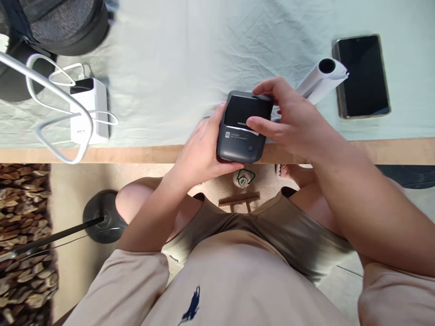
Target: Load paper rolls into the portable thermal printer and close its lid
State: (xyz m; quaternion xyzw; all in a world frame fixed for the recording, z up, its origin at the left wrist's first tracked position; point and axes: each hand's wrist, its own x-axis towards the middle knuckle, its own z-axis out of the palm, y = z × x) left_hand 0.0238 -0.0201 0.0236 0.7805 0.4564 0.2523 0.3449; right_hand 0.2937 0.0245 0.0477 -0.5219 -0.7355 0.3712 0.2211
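Note:
A small dark grey label printer (243,129) is held over the table's front edge, between both my hands. My left hand (203,149) wraps its left side and underside. My right hand (288,120) covers its top right corner, with the thumb pressed across a white label strip at its paper slot. A white paper roll (321,78) lies on the cloth just behind my right hand.
A black phone (363,76) lies face up at the right on the pale cloth-covered table (190,54). A white power bank (91,111) with looped white cables sits at the left, a dark bag (64,22) behind it. The wooden table edge (136,154) runs across.

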